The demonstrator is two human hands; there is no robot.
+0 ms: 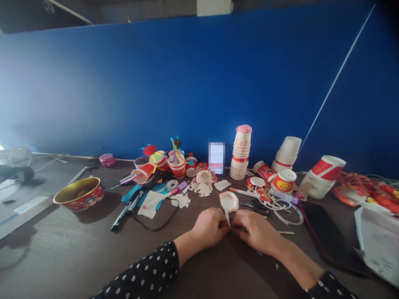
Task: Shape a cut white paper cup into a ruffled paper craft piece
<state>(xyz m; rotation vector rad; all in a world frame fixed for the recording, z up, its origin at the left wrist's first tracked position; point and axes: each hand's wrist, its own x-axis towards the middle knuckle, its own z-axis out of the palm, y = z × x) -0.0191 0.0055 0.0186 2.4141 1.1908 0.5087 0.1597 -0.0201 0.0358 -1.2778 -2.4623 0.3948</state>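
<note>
Over the front middle of the table, my left hand [209,226] and my right hand [260,232] meet, fingers closed in pinches. Between the fingertips is the lower end of a narrow white paper strip [227,219]. The strip rises to a cut paper-cup piece [230,202], a shallow white round with a curled, reddish edge, standing just above my hands. My fingers hide the strip's bottom end. Scissors [255,207] with dark handles lie just beyond my right hand. A similar cut cup piece [204,179] with torn white flaps sits farther back.
Paper cups stand in a tall stack [240,160] at the back. A red and gold bowl [82,195] is at left, near pens [128,211] and a tape roll [172,185]. To the right are a coiled white cord [291,211] and a dark tablet-like slab [333,236]. A blue partition [156,91] closes off the back.
</note>
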